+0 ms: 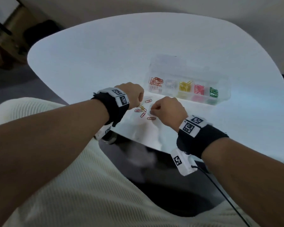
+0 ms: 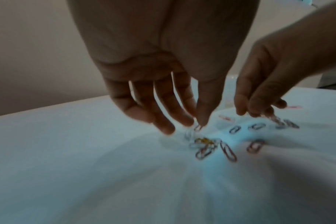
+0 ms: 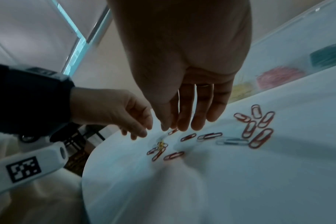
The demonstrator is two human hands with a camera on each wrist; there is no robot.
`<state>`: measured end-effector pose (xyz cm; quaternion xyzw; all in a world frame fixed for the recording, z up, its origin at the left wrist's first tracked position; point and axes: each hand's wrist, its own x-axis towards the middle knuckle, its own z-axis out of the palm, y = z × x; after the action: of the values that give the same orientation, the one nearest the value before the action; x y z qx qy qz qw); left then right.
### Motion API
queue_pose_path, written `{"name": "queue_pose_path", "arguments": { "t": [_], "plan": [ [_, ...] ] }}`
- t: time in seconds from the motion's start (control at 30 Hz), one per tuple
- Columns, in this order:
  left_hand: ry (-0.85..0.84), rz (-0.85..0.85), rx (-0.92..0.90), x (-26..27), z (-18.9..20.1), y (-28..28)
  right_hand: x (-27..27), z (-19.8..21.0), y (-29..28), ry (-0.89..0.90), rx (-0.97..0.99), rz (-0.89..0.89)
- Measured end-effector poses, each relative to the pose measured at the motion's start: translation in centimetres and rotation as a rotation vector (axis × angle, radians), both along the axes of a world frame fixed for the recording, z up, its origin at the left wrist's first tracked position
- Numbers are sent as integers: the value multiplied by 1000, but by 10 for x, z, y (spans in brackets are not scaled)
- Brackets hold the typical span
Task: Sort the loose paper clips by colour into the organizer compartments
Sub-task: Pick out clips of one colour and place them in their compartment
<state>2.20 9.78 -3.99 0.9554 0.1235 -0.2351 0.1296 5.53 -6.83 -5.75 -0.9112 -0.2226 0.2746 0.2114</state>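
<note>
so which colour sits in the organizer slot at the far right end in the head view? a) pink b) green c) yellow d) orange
b: in the head view the green clips fill the rightmost slot of the clear organizer, with the pink clips next to them.

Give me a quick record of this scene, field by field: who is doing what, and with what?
Surface: white table
Organizer: clear, clips grouped by colour, orange, pale, yellow, pink, green
Loose clips: mostly red, one yellow, some pale
Left hand: fingertips pinching a pale clip
Right hand: fingers reaching down at the clips; grip unclear
</note>
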Motion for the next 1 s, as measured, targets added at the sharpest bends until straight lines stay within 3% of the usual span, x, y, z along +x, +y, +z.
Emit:
{"name": "queue_pose_path", "arguments": {
  "t": [0.2, 0.37, 0.67, 0.8, 0.93, 1.0],
  "plan": [
    [-90, 23, 29, 0, 5, 8, -10, -16, 34, -123, -87, 29],
    [-51, 55, 12, -4, 5, 13, -9, -24, 47, -115, -114, -3],
    [42, -35, -81, -1, -8, 0, 14, -16, 10, -11, -103, -102],
    [67, -105, -79, -1, -21, -15, 21, -14, -21, 4, 48, -159],
    [90, -127, -68, 1, -30, -28, 31, -3, -45, 121, 213, -307],
    [97, -106, -80, 4, -30, -32, 42, 5, -52, 98, 305, -398]
  ]
}}
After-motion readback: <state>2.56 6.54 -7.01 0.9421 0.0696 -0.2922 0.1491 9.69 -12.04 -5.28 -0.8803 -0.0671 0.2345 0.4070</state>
